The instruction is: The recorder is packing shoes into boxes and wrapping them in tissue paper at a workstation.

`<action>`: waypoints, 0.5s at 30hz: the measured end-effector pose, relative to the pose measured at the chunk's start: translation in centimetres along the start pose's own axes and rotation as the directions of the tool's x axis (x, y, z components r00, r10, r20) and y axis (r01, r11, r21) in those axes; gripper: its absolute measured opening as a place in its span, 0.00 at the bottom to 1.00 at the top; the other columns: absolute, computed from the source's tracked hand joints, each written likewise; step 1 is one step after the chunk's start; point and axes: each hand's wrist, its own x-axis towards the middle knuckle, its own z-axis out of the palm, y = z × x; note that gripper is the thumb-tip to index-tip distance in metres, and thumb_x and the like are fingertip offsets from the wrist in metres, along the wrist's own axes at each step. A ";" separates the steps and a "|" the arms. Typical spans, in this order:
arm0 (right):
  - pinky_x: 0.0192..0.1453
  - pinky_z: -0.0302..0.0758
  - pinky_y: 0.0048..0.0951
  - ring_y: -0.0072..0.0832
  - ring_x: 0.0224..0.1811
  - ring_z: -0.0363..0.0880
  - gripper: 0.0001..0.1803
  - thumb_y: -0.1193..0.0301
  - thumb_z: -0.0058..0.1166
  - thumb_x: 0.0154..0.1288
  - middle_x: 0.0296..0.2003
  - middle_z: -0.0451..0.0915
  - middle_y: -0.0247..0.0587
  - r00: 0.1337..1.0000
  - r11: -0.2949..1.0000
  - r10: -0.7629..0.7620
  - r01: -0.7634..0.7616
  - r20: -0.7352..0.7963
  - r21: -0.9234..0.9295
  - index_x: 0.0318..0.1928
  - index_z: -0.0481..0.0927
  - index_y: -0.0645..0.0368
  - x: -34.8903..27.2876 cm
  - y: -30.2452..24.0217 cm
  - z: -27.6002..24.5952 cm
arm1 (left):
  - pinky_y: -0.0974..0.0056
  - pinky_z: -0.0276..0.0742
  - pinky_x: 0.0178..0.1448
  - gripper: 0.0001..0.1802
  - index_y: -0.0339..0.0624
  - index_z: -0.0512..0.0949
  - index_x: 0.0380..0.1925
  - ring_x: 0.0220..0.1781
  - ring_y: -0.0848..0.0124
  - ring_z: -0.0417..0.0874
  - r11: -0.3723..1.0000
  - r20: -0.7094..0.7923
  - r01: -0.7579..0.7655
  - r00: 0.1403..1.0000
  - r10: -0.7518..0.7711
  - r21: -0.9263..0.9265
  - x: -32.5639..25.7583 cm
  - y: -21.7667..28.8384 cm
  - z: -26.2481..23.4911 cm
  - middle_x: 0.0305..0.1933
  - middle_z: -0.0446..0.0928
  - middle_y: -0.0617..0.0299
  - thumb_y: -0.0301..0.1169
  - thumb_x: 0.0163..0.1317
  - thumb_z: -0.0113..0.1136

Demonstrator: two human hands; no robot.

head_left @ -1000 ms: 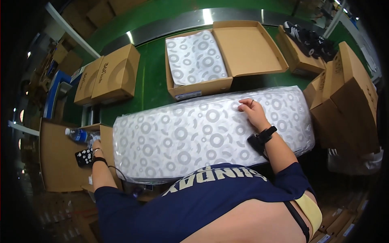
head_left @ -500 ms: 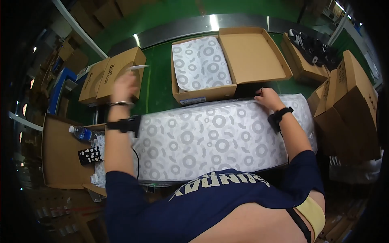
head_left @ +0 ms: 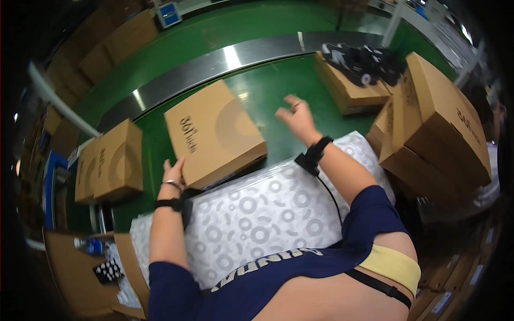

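Note:
A brown cardboard shoebox (head_left: 209, 134), its lid closed, sits turned at an angle on the green work surface. My left hand (head_left: 174, 174) is at its near left corner, thumb against the lid and fingers along the side. Off to the right of the box, my right hand (head_left: 299, 122) hangs over the green surface with its fingers apart and nothing in it. Below both hands lies a stack of white wrapping paper (head_left: 262, 208) printed with grey rings, in a clear plastic cover.
More brown boxes (head_left: 120, 163) stand at the left. Black shoes (head_left: 356, 61) rest on a box at the back right, near stacked tilted cartons (head_left: 433, 128). An open carton (head_left: 61, 267) at lower left holds a bottle (head_left: 88, 245). A metal rail (head_left: 214, 63) runs behind.
The shoebox, open before with patterned paper showing, is now closed and turned. My left hand came from the left boxes to it, without the thin white piece. My right hand opened and left the paper stack.

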 end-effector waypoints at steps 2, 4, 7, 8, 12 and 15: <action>0.52 0.66 0.35 0.45 0.48 0.71 0.29 0.66 0.62 0.40 0.45 0.70 0.64 0.837 0.986 0.098 -0.154 -0.539 -0.060 0.41 0.72 0.74 5.3 5.5 -3.9 | 0.55 0.69 0.52 0.49 0.45 0.46 0.62 0.52 0.56 0.71 0.685 -0.181 -0.242 0.857 0.483 0.687 5.8 -1.8 -5.9 0.59 0.61 0.49 0.39 0.44 0.65; 0.57 0.64 0.36 0.49 0.53 0.66 0.34 0.63 0.59 0.45 0.52 0.63 0.66 0.540 0.865 0.448 -0.463 -0.713 0.193 0.50 0.64 0.72 7.1 10.2 -11.9 | 0.57 0.67 0.54 0.47 0.42 0.50 0.60 0.53 0.54 0.70 0.388 -0.007 -0.305 0.778 0.628 0.870 0.4 1.3 1.1 0.57 0.62 0.47 0.36 0.41 0.65; 0.59 0.62 0.35 0.47 0.57 0.61 0.51 0.68 0.56 0.49 0.58 0.54 0.60 0.413 0.746 0.665 -0.400 -0.622 0.532 0.63 0.33 0.65 8.7 17.6 -19.9 | 0.57 0.63 0.59 0.43 0.39 0.61 0.55 0.57 0.50 0.64 -0.111 0.550 -0.694 0.452 0.702 0.711 -3.4 1.4 7.8 0.56 0.62 0.44 0.30 0.33 0.67; 0.58 0.63 0.37 0.45 0.58 0.61 0.55 0.70 0.56 0.48 0.59 0.53 0.57 0.460 0.749 0.659 -0.329 -0.594 0.576 0.63 0.26 0.61 8.5 17.5 -19.1 | 0.54 0.61 0.60 0.43 0.43 0.62 0.55 0.59 0.50 0.62 -0.094 0.591 -0.756 0.421 0.688 0.648 -4.0 0.4 9.3 0.58 0.60 0.44 0.31 0.33 0.68; 0.41 0.73 0.37 0.36 0.47 0.69 0.60 0.71 0.57 0.48 0.58 0.59 0.47 0.393 0.625 0.780 -0.448 -0.487 0.639 0.62 0.18 0.40 8.0 14.6 -13.3 | 0.39 0.52 0.61 0.39 0.59 0.64 0.55 0.65 0.47 0.52 -0.217 0.684 -0.682 0.546 0.484 0.698 -7.4 0.2 17.0 0.64 0.51 0.47 0.41 0.37 0.68; 0.23 0.67 0.28 0.29 0.28 0.67 0.57 0.69 0.54 0.49 0.49 0.65 0.45 0.408 0.731 0.682 -0.374 -0.607 0.570 0.63 0.20 0.48 5.1 12.5 -6.1 | 0.29 0.47 0.57 0.35 0.64 0.67 0.53 0.67 0.47 0.45 -0.291 0.542 -0.458 0.738 0.402 0.840 -6.5 0.7 17.9 0.67 0.45 0.51 0.56 0.41 0.59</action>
